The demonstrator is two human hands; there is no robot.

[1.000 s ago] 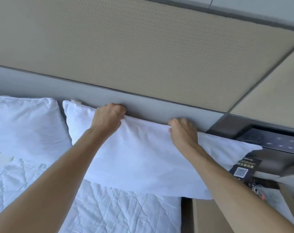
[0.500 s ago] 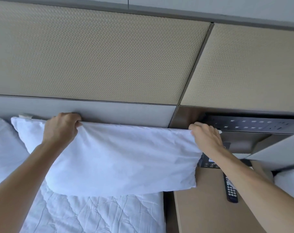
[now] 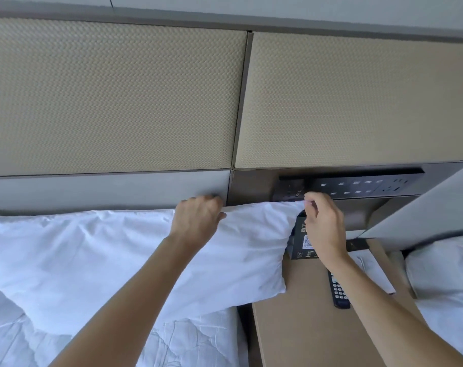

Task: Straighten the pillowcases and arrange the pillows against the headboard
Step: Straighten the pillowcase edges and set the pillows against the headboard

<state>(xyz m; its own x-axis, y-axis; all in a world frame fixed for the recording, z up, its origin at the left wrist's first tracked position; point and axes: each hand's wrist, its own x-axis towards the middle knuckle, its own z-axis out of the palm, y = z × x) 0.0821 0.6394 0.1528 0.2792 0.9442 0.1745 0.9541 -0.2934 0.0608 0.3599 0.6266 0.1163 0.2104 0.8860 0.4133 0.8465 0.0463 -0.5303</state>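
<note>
A white pillow (image 3: 98, 255) leans against the grey lower band of the headboard (image 3: 106, 192). My left hand (image 3: 197, 221) grips the pillow's top edge near its right end. My right hand (image 3: 323, 229) pinches the pillowcase's top right corner, stretched out over the bedside table. The pillow's right end overhangs the bed edge. The beige woven headboard panels (image 3: 114, 102) rise above.
A brown bedside table (image 3: 304, 327) stands to the right of the bed, with a black remote (image 3: 337, 292) and a black card with a QR code (image 3: 302, 242). A dark socket panel (image 3: 357, 186) sits above it. A second bed's pillow (image 3: 444, 268) lies far right. A white quilt (image 3: 185, 343) covers the bed.
My left hand slid right along the pillow's top edge to near its right end. My right hand pulled the corner further right. The view turned right.
</note>
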